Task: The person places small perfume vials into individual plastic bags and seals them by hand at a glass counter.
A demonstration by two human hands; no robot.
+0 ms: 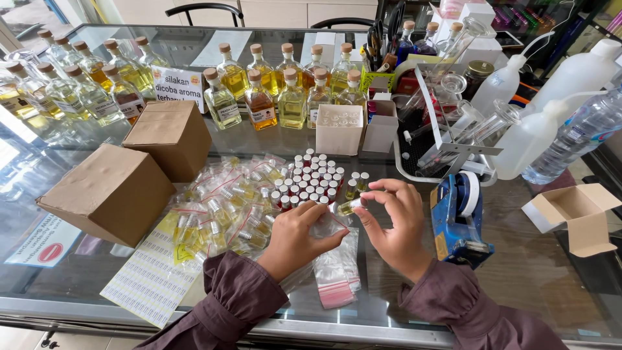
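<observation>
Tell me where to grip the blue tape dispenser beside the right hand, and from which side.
Grip the blue tape dispenser across its narrow body, just below the roll, coming from above. It stands upright on the glass table with flat side faces, and its top is open. The right hand lies close on one side, while the far side is free, so a downward reach looks safest.

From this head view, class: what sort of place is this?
Probably a perfume refill counter: corked bottles of amber liquid stand in rows, small capped vials cluster on the glass tabletop, and both hands hold one vial.
</observation>
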